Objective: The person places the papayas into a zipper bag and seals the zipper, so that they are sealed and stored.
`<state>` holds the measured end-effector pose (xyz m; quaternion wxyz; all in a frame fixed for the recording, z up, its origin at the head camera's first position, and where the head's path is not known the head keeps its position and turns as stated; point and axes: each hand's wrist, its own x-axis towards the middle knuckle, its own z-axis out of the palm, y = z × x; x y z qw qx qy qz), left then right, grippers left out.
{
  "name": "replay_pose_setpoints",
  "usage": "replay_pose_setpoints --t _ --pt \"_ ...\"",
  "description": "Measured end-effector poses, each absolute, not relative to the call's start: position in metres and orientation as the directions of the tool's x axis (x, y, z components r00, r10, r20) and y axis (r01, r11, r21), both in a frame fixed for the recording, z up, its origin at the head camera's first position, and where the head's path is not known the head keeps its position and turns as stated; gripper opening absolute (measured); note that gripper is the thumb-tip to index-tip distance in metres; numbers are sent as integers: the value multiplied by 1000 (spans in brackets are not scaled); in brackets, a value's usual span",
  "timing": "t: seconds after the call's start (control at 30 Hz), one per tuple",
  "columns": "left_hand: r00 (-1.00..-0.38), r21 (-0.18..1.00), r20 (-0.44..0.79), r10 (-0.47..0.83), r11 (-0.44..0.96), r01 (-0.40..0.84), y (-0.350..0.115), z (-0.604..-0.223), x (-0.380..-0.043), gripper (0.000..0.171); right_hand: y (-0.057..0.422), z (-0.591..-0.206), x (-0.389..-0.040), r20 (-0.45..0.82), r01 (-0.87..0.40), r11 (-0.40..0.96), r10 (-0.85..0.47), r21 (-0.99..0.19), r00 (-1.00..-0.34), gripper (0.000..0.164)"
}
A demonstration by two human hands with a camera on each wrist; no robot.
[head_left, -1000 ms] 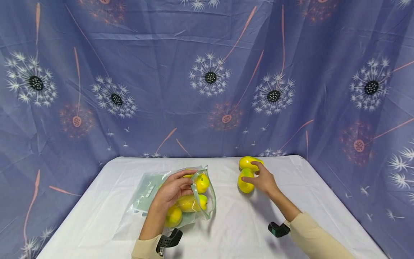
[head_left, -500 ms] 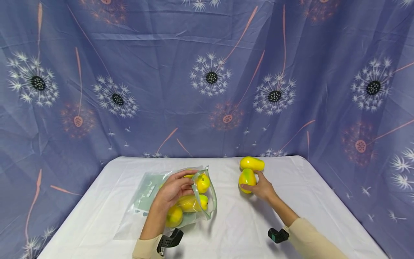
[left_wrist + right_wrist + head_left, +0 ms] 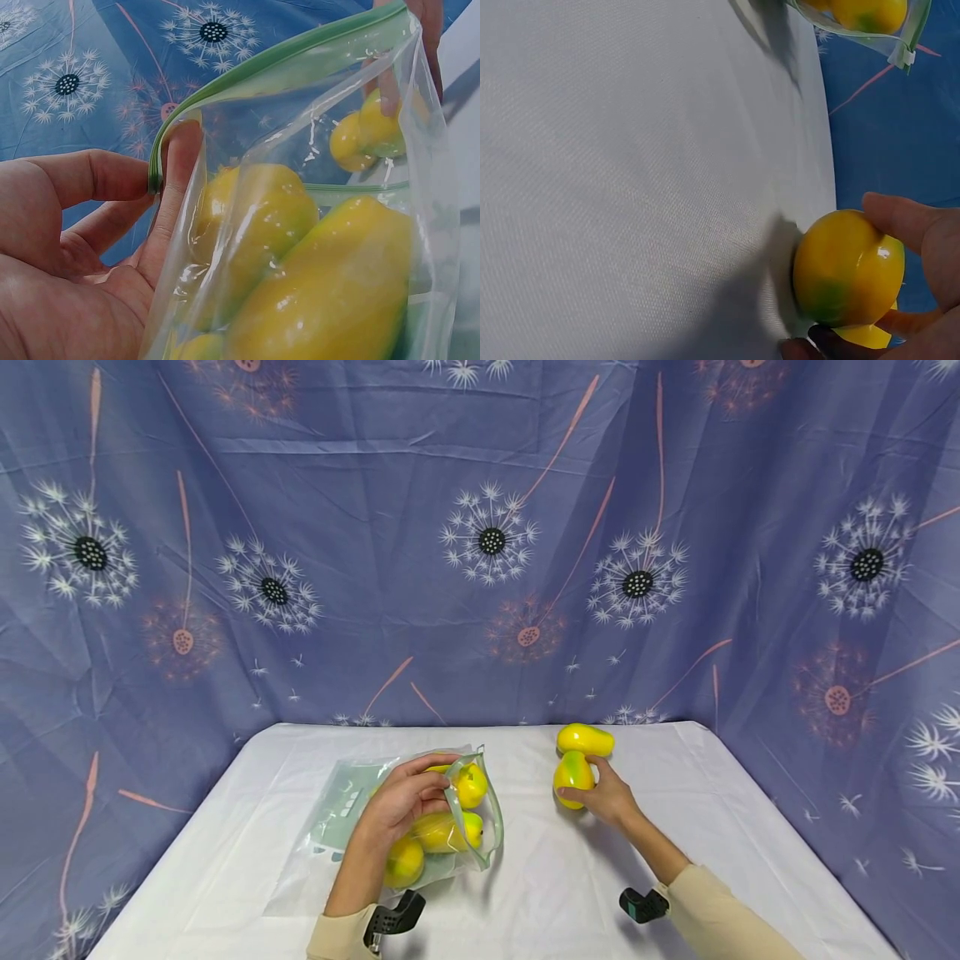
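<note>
Below and right of the frame's centre, a yellow-green mango-like fruit [image 3: 572, 775] is gripped by the right hand [image 3: 611, 795], a second fruit [image 3: 587, 740] just above. Lower left of centre, the left hand [image 3: 399, 803] pinches the rim of a clear bag [image 3: 330, 835].

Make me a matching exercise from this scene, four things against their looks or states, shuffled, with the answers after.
1. Left hand
2. Right hand
3. Clear bag
4. Curtain

A. Blue with dandelion print
B. Holds the nearer loose fruit
C. Pinches a green rim
D. Has yellow fruit inside

Pairs: 1-C, 2-B, 3-D, 4-A
</note>
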<state>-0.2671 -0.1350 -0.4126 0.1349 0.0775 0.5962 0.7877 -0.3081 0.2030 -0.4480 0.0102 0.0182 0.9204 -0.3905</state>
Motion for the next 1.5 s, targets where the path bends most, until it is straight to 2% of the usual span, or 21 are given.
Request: replay_pose_setpoints --t 0.33,0.63,1.27,1.5 --pt "-953 962 -45 299 -243 -121 -135 -413 -266 47 203 -450 -306 -15 39 691 41 -722 -999 90" --pt "-954 963 -41 295 -243 -117 -135 -413 -267 46 200 -443 -302 6 15 632 31 -775 -1000 87" --pt "-958 963 -45 283 -244 -117 -135 -413 -265 44 178 -400 -277 -14 -37 486 -102 -873 -995 81" --pt "-957 961 -49 285 -249 -124 -134 -413 -267 45 174 -394 -275 4 -69 494 -131 -867 -991 78"
